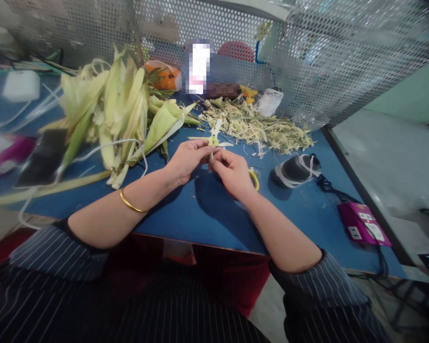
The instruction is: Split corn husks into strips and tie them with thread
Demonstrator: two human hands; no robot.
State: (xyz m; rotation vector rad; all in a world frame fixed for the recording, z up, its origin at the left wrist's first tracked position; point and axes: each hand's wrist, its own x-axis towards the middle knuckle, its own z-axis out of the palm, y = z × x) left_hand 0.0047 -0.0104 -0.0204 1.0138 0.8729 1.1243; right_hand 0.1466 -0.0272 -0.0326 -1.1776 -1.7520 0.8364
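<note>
A small piece of knotted pale-green husk strips (213,141) is pinched between the fingertips of my left hand (190,159), its loose ends sticking out to the sides and upward. My right hand (231,172) is closed at the lower end of the same piece, thumb against fingers; the exact grip there is partly hidden. Beneath and behind my right wrist lies a yellow-handled tool (253,180), mostly covered, its kind unclear. Left of my hands, a large heap of corn husks (123,105) rests on the blue table (193,214).
Shredded husk scraps (257,131) are piled at the back. To the right stand a dark cylinder wrapped in white cord (296,170) and a purple power strip (364,223). A dark phone (43,157) with a white cable lies left. Perforated metal panels (229,24) border the table.
</note>
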